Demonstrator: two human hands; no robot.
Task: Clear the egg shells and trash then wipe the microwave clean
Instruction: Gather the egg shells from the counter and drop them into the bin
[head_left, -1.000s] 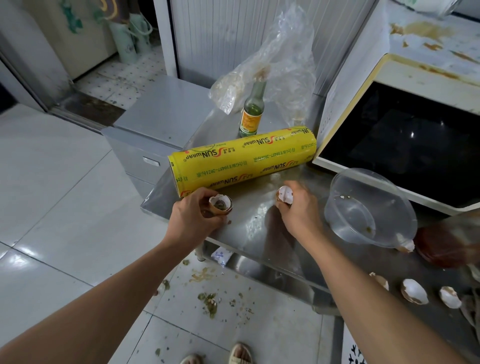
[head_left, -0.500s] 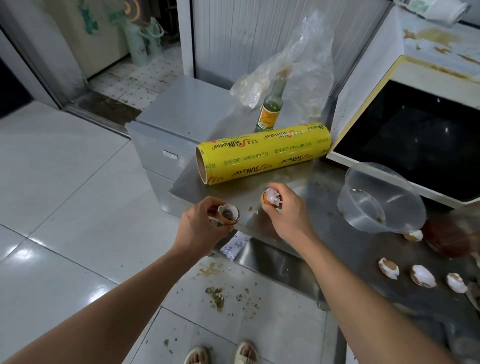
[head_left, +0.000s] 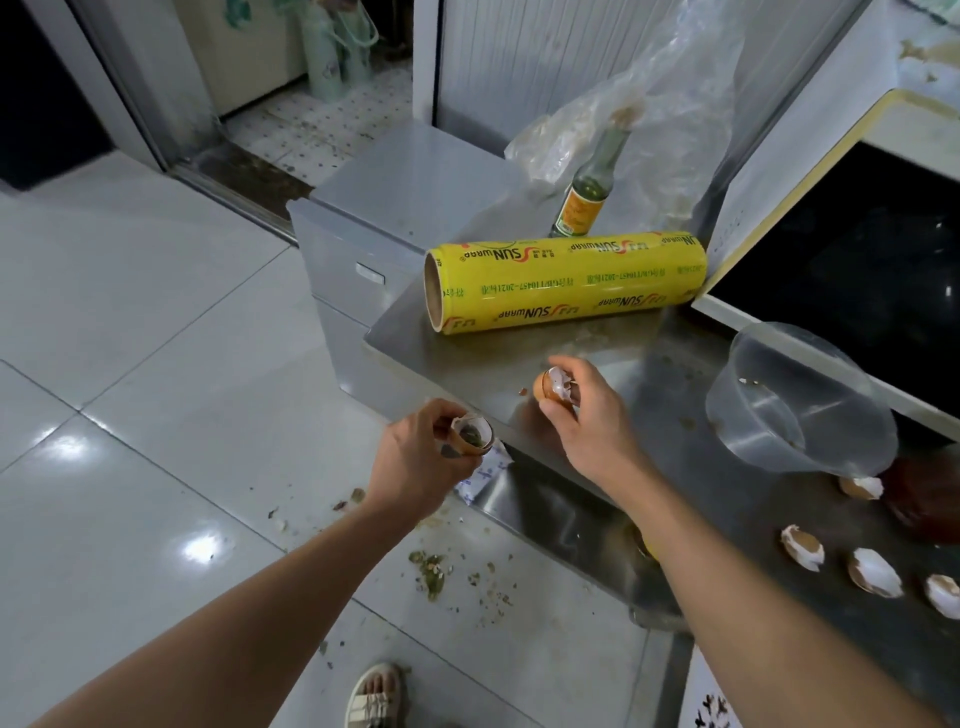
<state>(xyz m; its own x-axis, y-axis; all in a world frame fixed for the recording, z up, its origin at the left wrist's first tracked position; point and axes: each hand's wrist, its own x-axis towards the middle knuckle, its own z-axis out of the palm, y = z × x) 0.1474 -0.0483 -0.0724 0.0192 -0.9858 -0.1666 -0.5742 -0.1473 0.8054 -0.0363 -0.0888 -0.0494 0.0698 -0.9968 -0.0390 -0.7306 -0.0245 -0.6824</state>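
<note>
Both hands are gripping broken egg shells: the left hand (head_left: 421, 462) is curling around a brown shell half (head_left: 471, 436) off the steel counter's (head_left: 649, 374) edge, the right hand (head_left: 582, 415) pinching another shell (head_left: 554, 385) above it. At two o'clock the microwave (head_left: 852, 260) is sitting; at four o'clock, four loose shells (head_left: 802, 546) are lying well apart from both hands.
</note>
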